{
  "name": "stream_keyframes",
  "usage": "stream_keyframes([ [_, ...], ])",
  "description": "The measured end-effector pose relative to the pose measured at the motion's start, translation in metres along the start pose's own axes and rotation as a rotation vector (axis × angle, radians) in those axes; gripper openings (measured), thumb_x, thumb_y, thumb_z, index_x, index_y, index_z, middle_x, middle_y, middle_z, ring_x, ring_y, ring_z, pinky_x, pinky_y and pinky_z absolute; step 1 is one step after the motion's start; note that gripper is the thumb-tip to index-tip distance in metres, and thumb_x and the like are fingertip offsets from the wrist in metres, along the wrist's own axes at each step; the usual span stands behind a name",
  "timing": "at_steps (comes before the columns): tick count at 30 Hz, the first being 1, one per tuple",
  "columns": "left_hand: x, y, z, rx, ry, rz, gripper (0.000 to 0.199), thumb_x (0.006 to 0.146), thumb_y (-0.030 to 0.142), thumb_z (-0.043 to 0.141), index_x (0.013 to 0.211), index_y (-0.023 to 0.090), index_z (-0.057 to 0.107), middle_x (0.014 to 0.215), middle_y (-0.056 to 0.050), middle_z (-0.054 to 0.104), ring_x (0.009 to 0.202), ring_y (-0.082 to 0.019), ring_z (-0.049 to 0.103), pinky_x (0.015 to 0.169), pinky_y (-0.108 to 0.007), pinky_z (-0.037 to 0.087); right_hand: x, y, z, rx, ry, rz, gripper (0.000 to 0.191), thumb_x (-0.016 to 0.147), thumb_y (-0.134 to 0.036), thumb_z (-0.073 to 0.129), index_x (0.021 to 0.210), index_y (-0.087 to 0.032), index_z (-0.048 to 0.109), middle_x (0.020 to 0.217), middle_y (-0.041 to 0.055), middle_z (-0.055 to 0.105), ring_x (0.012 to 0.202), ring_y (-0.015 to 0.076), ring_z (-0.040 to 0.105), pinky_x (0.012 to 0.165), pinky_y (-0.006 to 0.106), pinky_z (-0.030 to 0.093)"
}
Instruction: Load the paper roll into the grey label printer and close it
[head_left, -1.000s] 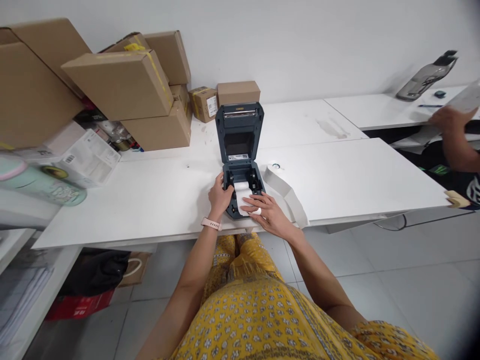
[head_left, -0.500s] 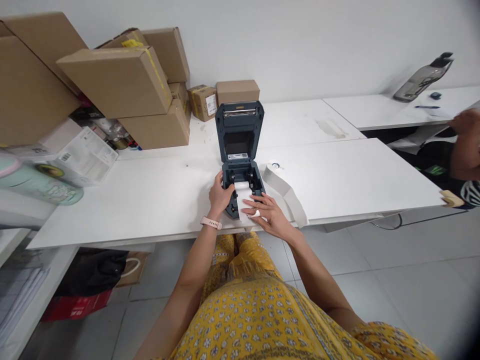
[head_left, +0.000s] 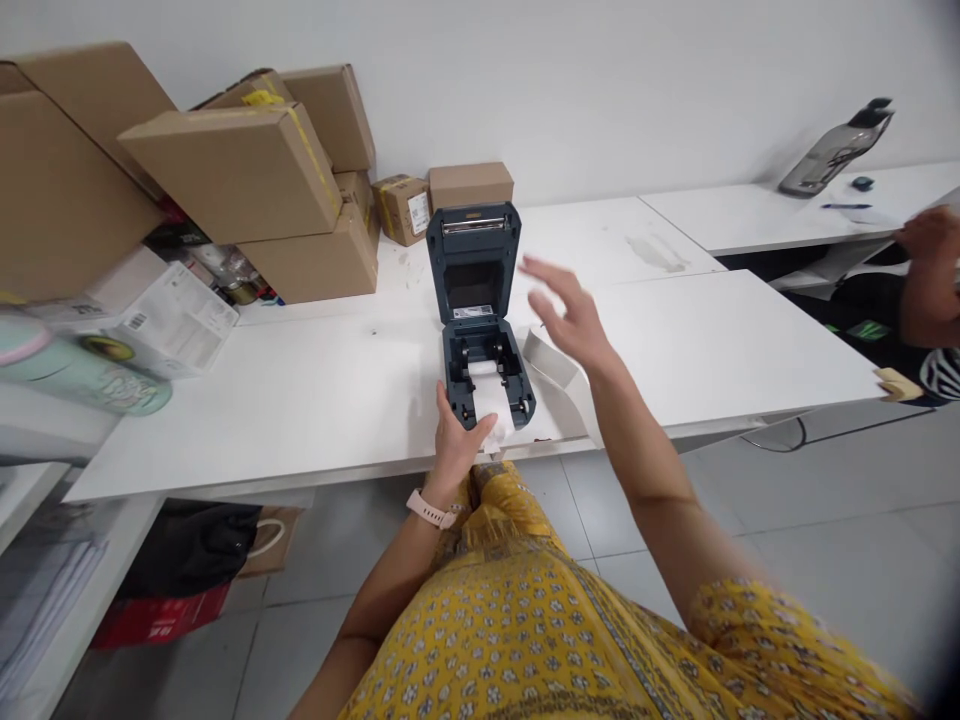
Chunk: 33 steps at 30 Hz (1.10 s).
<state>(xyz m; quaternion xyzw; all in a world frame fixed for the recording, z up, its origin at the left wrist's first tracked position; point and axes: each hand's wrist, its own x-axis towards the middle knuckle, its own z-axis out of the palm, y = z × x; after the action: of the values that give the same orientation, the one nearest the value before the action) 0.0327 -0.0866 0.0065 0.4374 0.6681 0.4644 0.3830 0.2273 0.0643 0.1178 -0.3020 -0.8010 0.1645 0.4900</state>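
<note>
A dark blue-grey label printer (head_left: pixel 454 360) stands on the white table with its lid (head_left: pixel 475 245) raised. Inside it sits a small roll of white label paper (head_left: pixel 489 388), its strip running out over the front edge. My left hand (head_left: pixel 456 435) is at the printer's front left corner. Its thumb presses the strip down at the front while the fingers lie along the printer's side. To the right of the raised lid, my right hand (head_left: pixel 570 312) is in the air, slightly blurred, fingers apart and holding nothing.
A loose white paper strip (head_left: pixel 559 372) curls beside the printer. Cardboard boxes (head_left: pixel 232 175) are stacked at the back left, near a mint green bottle (head_left: pixel 82 370). On the right are a grey bottle (head_left: pixel 836 155), a pen (head_left: pixel 846 206) and another person's arm (head_left: pixel 930 270).
My right hand has let go of the paper strip and risen up beside the lid. My left hand has slid toward the printer's front, its thumb now on the strip.
</note>
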Motion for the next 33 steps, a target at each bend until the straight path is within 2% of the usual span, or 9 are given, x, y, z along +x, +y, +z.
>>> stream_keyframes([
  [3, -0.002, -0.007, 0.003, -0.049, 0.013, 0.017, 0.122, 0.079, 0.045, 0.087, 0.171, 0.027, 0.008, 0.173, -0.017, 0.036, 0.156, -0.034, 0.044, 0.128, -0.048, 0.039, 0.091, 0.039, 0.015, -0.012, 0.029, 0.032, 0.068, 0.106, -0.073, 0.03, 0.151, -0.028, 0.055, 0.16, 0.0068, 0.056, 0.158, 0.029, 0.04, 0.132, 0.06, 0.026],
  [5, -0.002, -0.012, 0.005, -0.088, 0.014, 0.032, 0.124, 0.079, 0.047, 0.087, 0.171, 0.029, 0.005, 0.173, -0.016, 0.037, 0.155, -0.033, 0.047, 0.126, -0.047, 0.041, 0.135, 0.061, 0.027, 0.036, -0.033, 0.097, 0.08, 0.103, -0.079, 0.024, 0.149, -0.021, 0.056, 0.154, 0.01, 0.06, 0.153, 0.0297, 0.047, 0.13, 0.059, 0.03],
  [8, -0.005, -0.018, 0.008, -0.171, -0.011, 0.039, 0.129, 0.079, 0.049, 0.087, 0.171, 0.028, -0.001, 0.174, -0.018, 0.034, 0.154, -0.031, 0.048, 0.125, -0.046, 0.044, 0.152, 0.066, 0.037, 0.097, -0.101, 0.152, 0.091, 0.102, -0.08, 0.014, 0.138, -0.012, 0.063, 0.136, 0.012, 0.071, 0.137, 0.0284, 0.062, 0.124, 0.056, 0.041],
  [11, -0.009, -0.021, 0.01, -0.193, -0.014, 0.059, 0.131, 0.078, 0.051, 0.087, 0.171, 0.027, -0.002, 0.177, -0.019, 0.025, 0.159, -0.03, 0.041, 0.128, -0.045, 0.039, 0.109, 0.035, 0.035, 0.027, -0.018, 0.099, 0.082, 0.107, -0.073, 0.01, 0.135, -0.019, 0.065, 0.131, 0.0072, 0.073, 0.133, 0.0245, 0.064, 0.123, 0.05, 0.045],
  [14, -0.012, -0.022, 0.012, -0.14, 0.01, 0.084, 0.131, 0.078, 0.052, 0.087, 0.171, 0.028, -0.002, 0.179, -0.018, 0.02, 0.163, -0.029, 0.031, 0.131, -0.044, 0.032, 0.031, -0.007, 0.034, -0.091, 0.093, 0.037, 0.064, 0.113, -0.058, 0.012, 0.135, -0.031, 0.065, 0.143, 0.0022, 0.067, 0.141, 0.0185, 0.057, 0.125, 0.042, 0.044],
  [16, -0.013, -0.022, 0.014, -0.107, 0.032, 0.097, 0.131, 0.078, 0.05, 0.087, 0.171, 0.028, -0.003, 0.18, -0.018, 0.017, 0.165, -0.029, 0.025, 0.133, -0.044, 0.027, -0.022, -0.026, 0.038, -0.153, 0.118, -0.022, 0.056, 0.113, -0.051, 0.017, 0.141, -0.032, 0.062, 0.15, 0.0034, 0.063, 0.145, 0.022, 0.055, 0.125, 0.047, 0.044],
  [21, -0.016, -0.023, 0.019, -0.09, 0.066, 0.134, 0.131, 0.08, 0.045, 0.087, 0.17, 0.024, -0.006, 0.179, -0.02, 0.017, 0.165, -0.029, 0.025, 0.134, -0.044, 0.026, -0.112, -0.023, 0.061, -0.233, 0.027, -0.019, 0.052, 0.11, -0.038, 0.028, 0.146, -0.026, 0.063, 0.147, 0.0103, 0.067, 0.146, 0.0305, 0.056, 0.123, 0.057, 0.045],
  [28, -0.019, -0.024, 0.02, -0.203, 0.037, 0.135, 0.132, 0.079, 0.054, 0.085, 0.17, 0.023, -0.006, 0.178, -0.02, 0.019, 0.162, -0.028, 0.034, 0.132, -0.042, 0.032, -0.146, -0.011, 0.084, -0.194, 0.001, 0.104, 0.05, 0.107, -0.035, 0.032, 0.141, -0.027, 0.069, 0.145, 0.0094, 0.07, 0.146, 0.0293, 0.058, 0.126, 0.059, 0.043],
  [33, -0.008, -0.015, 0.011, -0.283, 0.052, 0.047, 0.095, 0.098, 0.064, 0.057, 0.171, 0.028, 0.007, 0.179, -0.012, 0.022, 0.162, -0.025, 0.035, 0.128, -0.038, 0.04, -0.148, -0.015, 0.088, -0.166, 0.097, 0.096, 0.052, 0.108, -0.036, 0.029, 0.135, -0.025, 0.073, 0.139, 0.0105, 0.074, 0.144, 0.0288, 0.06, 0.127, 0.057, 0.042],
])
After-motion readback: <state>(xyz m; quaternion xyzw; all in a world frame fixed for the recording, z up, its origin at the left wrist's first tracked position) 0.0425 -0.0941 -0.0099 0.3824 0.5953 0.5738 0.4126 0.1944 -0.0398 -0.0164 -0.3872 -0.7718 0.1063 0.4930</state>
